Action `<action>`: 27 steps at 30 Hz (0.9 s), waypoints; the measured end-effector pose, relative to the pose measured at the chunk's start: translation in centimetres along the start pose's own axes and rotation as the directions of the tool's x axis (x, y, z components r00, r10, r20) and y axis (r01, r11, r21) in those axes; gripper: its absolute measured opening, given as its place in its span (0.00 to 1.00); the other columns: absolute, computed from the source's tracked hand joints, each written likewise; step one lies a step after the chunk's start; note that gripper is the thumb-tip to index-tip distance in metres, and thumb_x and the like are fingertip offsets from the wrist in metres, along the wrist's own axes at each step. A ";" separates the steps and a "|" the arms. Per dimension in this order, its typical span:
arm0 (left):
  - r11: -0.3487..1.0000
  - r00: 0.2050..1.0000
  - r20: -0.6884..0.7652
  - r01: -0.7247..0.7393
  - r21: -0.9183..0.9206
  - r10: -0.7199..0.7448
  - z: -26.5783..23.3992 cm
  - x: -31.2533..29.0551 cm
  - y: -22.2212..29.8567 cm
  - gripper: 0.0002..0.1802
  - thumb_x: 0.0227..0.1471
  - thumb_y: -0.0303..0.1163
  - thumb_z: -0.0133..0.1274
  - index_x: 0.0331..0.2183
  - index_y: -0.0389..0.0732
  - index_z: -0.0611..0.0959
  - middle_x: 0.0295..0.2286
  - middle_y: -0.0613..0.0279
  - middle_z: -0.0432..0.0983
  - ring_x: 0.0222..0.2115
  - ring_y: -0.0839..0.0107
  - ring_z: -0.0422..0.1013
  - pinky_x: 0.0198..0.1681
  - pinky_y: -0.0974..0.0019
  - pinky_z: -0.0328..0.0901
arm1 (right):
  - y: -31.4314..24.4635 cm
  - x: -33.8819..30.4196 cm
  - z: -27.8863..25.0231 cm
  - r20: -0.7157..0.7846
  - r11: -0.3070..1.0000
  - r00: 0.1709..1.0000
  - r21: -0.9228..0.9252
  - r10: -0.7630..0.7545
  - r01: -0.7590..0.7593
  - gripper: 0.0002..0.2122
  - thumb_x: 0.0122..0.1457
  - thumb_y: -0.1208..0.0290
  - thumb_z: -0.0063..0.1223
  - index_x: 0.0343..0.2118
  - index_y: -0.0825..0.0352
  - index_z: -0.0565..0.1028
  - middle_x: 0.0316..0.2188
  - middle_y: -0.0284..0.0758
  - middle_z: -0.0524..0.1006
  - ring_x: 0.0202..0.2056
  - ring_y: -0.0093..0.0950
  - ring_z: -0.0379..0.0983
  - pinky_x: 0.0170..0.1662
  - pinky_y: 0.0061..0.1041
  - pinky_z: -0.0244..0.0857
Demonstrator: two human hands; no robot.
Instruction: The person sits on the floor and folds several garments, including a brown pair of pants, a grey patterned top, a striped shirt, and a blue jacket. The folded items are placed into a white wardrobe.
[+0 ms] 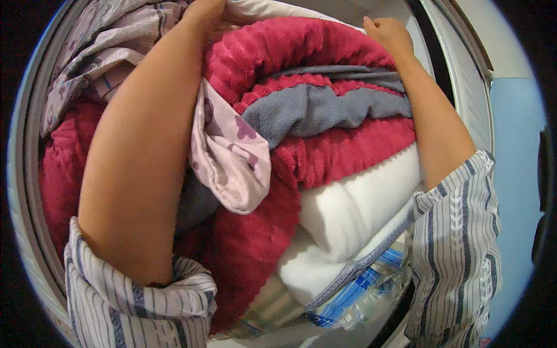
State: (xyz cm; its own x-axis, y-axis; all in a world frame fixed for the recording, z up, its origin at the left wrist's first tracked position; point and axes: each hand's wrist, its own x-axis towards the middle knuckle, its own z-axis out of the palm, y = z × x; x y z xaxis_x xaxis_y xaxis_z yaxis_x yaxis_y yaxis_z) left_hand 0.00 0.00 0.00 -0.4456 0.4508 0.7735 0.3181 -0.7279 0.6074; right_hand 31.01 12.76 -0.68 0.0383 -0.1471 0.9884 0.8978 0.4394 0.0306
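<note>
A thick crimson ribbed blanket point(301, 43) with a grey-blue reverse side point(325, 110) lies bunched between my forearms. My right hand point(391, 37), at the far right, is closed at the end of a pale cloth point(278, 8) running behind the blanket. My left hand point(210, 7) reaches the top edge of the view beside that cloth; its fingers are out of sight. Below my left wrist, a pale pink cloth corner with mauve shapes point(232, 156) hangs over the crimson blanket.
Patterned pink and grey bedding point(110, 58) is heaped at the far left. A folded white blanket point(360, 209) with a grey border lies at the near right, above a clear and blue plastic bag point(360, 293). A pale ridged frame point(467, 87) surrounds the pile; a light blue surface point(516, 185) stands to the right.
</note>
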 end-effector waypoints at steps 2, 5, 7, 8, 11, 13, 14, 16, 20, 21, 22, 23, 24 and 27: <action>0.997 0.992 -0.100 -0.076 -0.011 0.075 0.2 -1.9 -1.2 0.29 0.50 0.48 0.54 0.42 0.30 0.76 0.38 0.47 0.74 0.33 0.58 0.73 0.35 0.63 0.68 | -0.2 -0.7 0.1 -0.095 0.998 0.995 -0.056 -0.033 0.028 0.22 0.57 0.48 0.40 0.31 0.63 0.79 0.26 0.46 0.77 0.32 0.45 0.74 0.34 0.36 0.67; 0.967 0.983 -0.025 -0.176 0.182 0.183 -0.9 -2.9 0.0 0.28 0.52 0.46 0.53 0.41 0.27 0.76 0.37 0.47 0.75 0.34 0.59 0.74 0.37 0.63 0.68 | -1.4 -2.0 -1.4 -0.139 0.998 0.989 0.015 -0.060 0.063 0.21 0.57 0.51 0.39 0.37 0.64 0.77 0.30 0.46 0.77 0.36 0.45 0.73 0.39 0.38 0.66; 0.923 0.971 0.033 -0.233 0.304 0.235 -2.1 -3.5 0.3 0.27 0.53 0.44 0.52 0.40 0.25 0.75 0.37 0.47 0.76 0.35 0.60 0.74 0.38 0.64 0.69 | -2.8 -4.2 -3.8 -0.060 0.994 0.998 0.110 -0.010 0.016 0.20 0.57 0.57 0.38 0.42 0.67 0.75 0.38 0.47 0.76 0.41 0.46 0.72 0.47 0.41 0.64; 0.895 0.966 0.066 -0.257 0.365 0.250 -2.4 -4.4 0.1 0.27 0.54 0.44 0.52 0.40 0.24 0.75 0.36 0.47 0.77 0.35 0.60 0.75 0.39 0.64 0.69 | -3.5 -5.7 -5.3 -0.012 0.966 1.000 0.256 -0.022 0.024 0.20 0.58 0.57 0.39 0.44 0.68 0.73 0.41 0.48 0.74 0.44 0.46 0.70 0.49 0.40 0.62; 0.686 0.849 0.102 -0.484 0.543 0.518 -2.7 -9.5 -2.5 0.29 0.49 0.48 0.54 0.41 0.30 0.76 0.33 0.47 0.76 0.33 0.56 0.72 0.36 0.61 0.67 | -5.0 -13.2 -8.7 -0.109 0.903 0.975 0.370 -0.193 0.220 0.18 0.58 0.60 0.43 0.45 0.69 0.73 0.44 0.48 0.73 0.45 0.44 0.69 0.52 0.35 0.60; 0.293 0.416 0.378 -0.893 0.341 0.827 -4.5 -15.7 -4.0 0.23 0.56 0.39 0.48 0.44 0.28 0.75 0.45 0.51 0.72 0.47 0.64 0.68 0.49 0.66 0.62 | -4.8 -20.5 -11.3 -0.214 0.817 0.892 0.359 -0.398 0.451 0.18 0.54 0.62 0.46 0.43 0.69 0.74 0.40 0.47 0.76 0.43 0.44 0.71 0.48 0.38 0.63; 0.541 0.613 0.307 -0.789 0.293 0.728 -5.7 -20.5 -6.8 0.20 0.58 0.37 0.44 0.47 0.34 0.75 0.51 0.56 0.67 0.54 0.67 0.61 0.57 0.66 0.52 | -4.4 -24.8 -12.8 -0.229 0.721 0.827 0.407 -0.514 0.560 0.18 0.50 0.67 0.51 0.44 0.68 0.73 0.41 0.44 0.75 0.42 0.42 0.71 0.47 0.38 0.63; 0.253 0.405 0.519 -0.906 0.339 0.753 -8.8 -32.4 -10.7 0.22 0.55 0.33 0.45 0.50 0.34 0.69 0.44 0.55 0.72 0.48 0.65 0.67 0.56 0.65 0.55 | -4.2 -34.4 -20.6 0.321 0.750 0.679 0.333 -0.660 0.572 0.19 0.51 0.67 0.48 0.47 0.65 0.72 0.39 0.39 0.76 0.39 0.34 0.73 0.45 0.35 0.64; 0.536 0.207 0.910 -0.844 -0.020 0.360 -10.5 -51.7 -17.1 0.15 0.48 0.34 0.53 0.39 0.41 0.76 0.35 0.59 0.76 0.40 0.60 0.72 0.50 0.54 0.60 | -2.4 -56.3 -31.1 0.488 0.793 0.727 0.596 -0.483 0.127 0.17 0.48 0.68 0.53 0.44 0.63 0.73 0.34 0.34 0.75 0.39 0.29 0.71 0.48 0.36 0.63; 0.714 0.236 0.956 -0.699 0.041 0.176 -11.0 -55.7 -19.8 0.13 0.46 0.34 0.55 0.36 0.42 0.78 0.33 0.60 0.77 0.38 0.59 0.73 0.49 0.51 0.62 | -1.8 -61.8 -34.2 0.910 0.902 0.385 0.286 -0.151 -0.322 0.19 0.50 0.68 0.53 0.47 0.65 0.71 0.37 0.41 0.75 0.40 0.36 0.71 0.48 0.37 0.62; 0.871 0.425 0.900 -0.400 0.284 -0.098 -11.3 -60.4 -22.6 0.12 0.47 0.32 0.55 0.36 0.40 0.78 0.34 0.58 0.77 0.39 0.58 0.73 0.48 0.53 0.62 | -2.6 -68.1 -37.9 0.897 0.826 0.377 0.025 0.229 -0.563 0.19 0.52 0.69 0.51 0.48 0.67 0.69 0.38 0.46 0.74 0.40 0.43 0.70 0.46 0.39 0.62; 0.878 0.522 0.762 -0.049 0.475 -0.383 -11.6 -64.7 -24.9 0.11 0.48 0.30 0.55 0.35 0.38 0.79 0.35 0.56 0.78 0.40 0.56 0.73 0.48 0.54 0.63 | -3.7 -73.7 -42.6 0.862 0.651 0.193 -0.189 0.469 -0.735 0.18 0.53 0.69 0.50 0.48 0.67 0.69 0.38 0.46 0.74 0.40 0.45 0.70 0.45 0.39 0.63; 0.839 0.454 0.751 -0.015 0.544 -0.479 -12.6 -68.3 -26.3 0.11 0.48 0.29 0.55 0.36 0.37 0.79 0.35 0.54 0.77 0.40 0.56 0.73 0.46 0.56 0.64 | -5.2 -78.7 -48.5 0.748 0.376 -0.046 -0.384 0.662 -0.843 0.17 0.54 0.70 0.49 0.47 0.67 0.69 0.38 0.45 0.75 0.39 0.47 0.70 0.45 0.39 0.64; 0.721 0.088 0.716 0.114 0.684 -0.693 -16.5 -72.4 -28.1 0.15 0.49 0.30 0.55 0.40 0.35 0.78 0.35 0.51 0.78 0.35 0.56 0.75 0.40 0.63 0.67 | -14.1 -85.3 -66.4 0.427 0.306 -0.685 -0.904 0.591 -0.299 0.20 0.54 0.59 0.50 0.47 0.65 0.71 0.42 0.46 0.74 0.44 0.45 0.71 0.46 0.39 0.65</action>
State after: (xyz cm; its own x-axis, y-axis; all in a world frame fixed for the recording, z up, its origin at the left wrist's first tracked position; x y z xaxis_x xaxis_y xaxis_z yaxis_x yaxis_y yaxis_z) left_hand 9.57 -20.73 -76.05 0.3393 0.9139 -0.2228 0.7506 -0.1203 0.6497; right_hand 44.21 -39.71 -95.34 0.3169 0.7385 -0.5951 0.6601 -0.6223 -0.4208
